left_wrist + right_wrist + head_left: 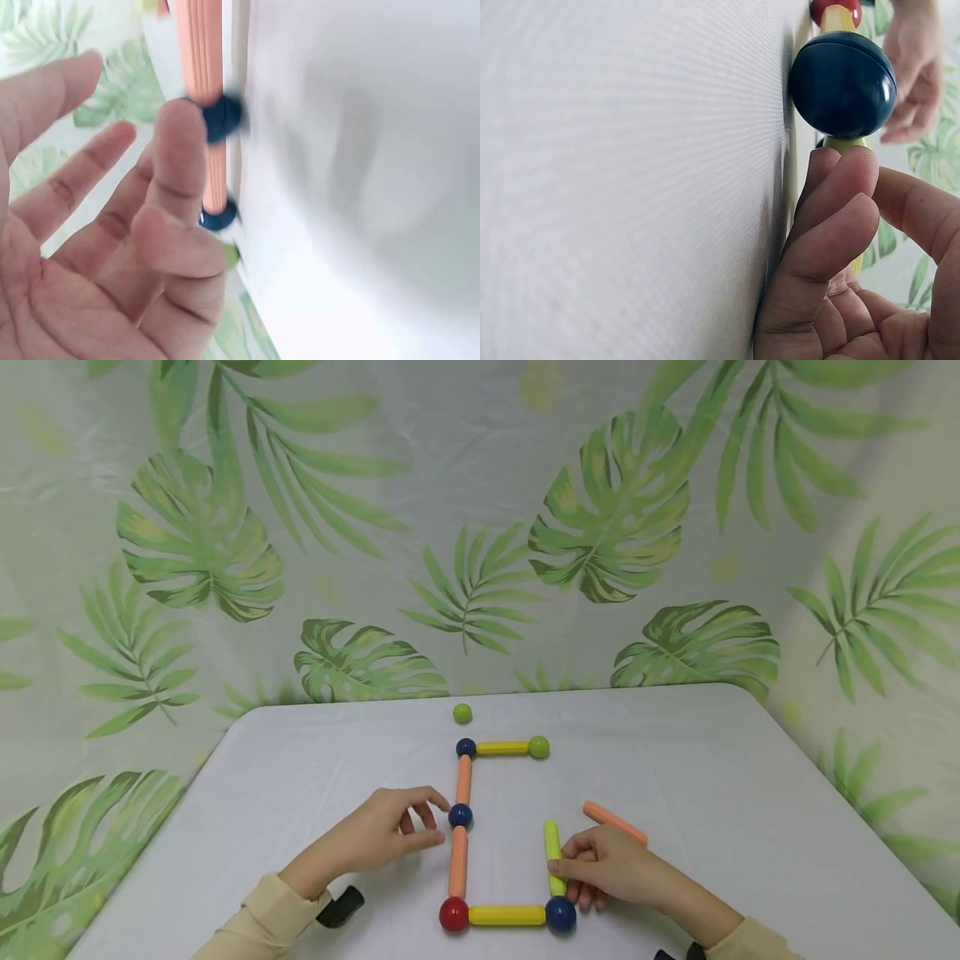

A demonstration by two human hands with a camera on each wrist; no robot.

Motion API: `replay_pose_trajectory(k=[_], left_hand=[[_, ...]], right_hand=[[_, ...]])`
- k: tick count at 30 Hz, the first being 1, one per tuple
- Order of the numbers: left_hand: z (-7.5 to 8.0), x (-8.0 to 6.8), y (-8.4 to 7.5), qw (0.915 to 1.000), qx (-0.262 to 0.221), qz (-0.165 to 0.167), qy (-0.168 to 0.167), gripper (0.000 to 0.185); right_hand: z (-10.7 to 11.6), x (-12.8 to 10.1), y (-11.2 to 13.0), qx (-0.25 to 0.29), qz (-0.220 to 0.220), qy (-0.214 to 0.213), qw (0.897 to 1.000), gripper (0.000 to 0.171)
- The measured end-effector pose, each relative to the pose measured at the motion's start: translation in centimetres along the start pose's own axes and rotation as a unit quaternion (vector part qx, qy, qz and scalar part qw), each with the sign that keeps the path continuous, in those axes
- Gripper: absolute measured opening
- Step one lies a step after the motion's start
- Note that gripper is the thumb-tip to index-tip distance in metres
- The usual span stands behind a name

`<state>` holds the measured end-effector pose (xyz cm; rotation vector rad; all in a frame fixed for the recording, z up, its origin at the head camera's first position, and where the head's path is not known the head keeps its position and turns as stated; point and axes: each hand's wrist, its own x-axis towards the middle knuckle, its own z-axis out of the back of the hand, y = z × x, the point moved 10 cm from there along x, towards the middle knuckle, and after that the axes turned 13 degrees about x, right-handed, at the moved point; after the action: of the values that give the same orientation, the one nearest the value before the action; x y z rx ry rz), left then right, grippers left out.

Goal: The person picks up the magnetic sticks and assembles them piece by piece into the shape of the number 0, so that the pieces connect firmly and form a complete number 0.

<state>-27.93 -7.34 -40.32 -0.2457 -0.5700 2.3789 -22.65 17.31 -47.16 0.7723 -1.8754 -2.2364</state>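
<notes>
counter [712, 793]: white cover, matt, fine woven texture in the right wrist view, faint creases
dark blue ball [843, 84]: hard plastic, glossy, sharp highlights, faint seam line
red ball [453, 914]: glossy plastic
green ball [462, 713]: smooth plastic, soft sheen
orange rod [202, 52]: plastic, lengthwise ribs, satin not shiny
yellow rod [507, 915]: smooth plastic, semi-gloss
lime rod [553, 857]: same plastic finish, light sheen
backdrop [480, 527]: thin sheet with leaf print, slight sheen, wrinkled
sleeve [262, 918]: beige cloth, matt, soft-looking
</notes>
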Motion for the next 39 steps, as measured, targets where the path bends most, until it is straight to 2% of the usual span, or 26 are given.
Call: replay_pose_trajectory(k=[5,10,16,21,26,32,39], left_hand=[[2.9,3.4,2.1,0.9978,0.031,0.036,-0.045,0.029],[4.7,7.1,4.2,0.9937,0.044,0.076,-0.069,0.03],[5.5,10.8,6.3,0.9874,0.063,0.122,-0.08,0.037],[5.3,13.2,7.5,0.9853,0.049,0.141,-0.082,0.041],[4.8,15.0,8.7,0.9833,0.014,0.161,-0.083,0.044],[4.0,16.2,9.7,0.9809,-0.015,0.178,-0.078,0.049],[3.6,17.0,9.9,0.9777,-0.005,0.197,-0.073,0.05]], right_hand=[[-0.1,0.0,0.3,0.004,0.009,0.006,1.0,0.028],[-0.2,0.0,0.3,0.008,0.011,0.008,1.0,0.025],[-0.4,-0.1,0.1,0.009,0.001,0.006,1.0,0.024],[-0.3,-0.1,-0.2,0.008,-0.005,0.006,1.0,0.024],[-0.1,-0.2,-0.3,0.011,-0.006,0.004,1.0,0.025],[-0.2,-0.4,-0.4,0.016,-0.005,0.006,1.0,0.025],[-0.1,-0.4,-0.3,0.01,-0.013,0.0,1.0,0.027]])
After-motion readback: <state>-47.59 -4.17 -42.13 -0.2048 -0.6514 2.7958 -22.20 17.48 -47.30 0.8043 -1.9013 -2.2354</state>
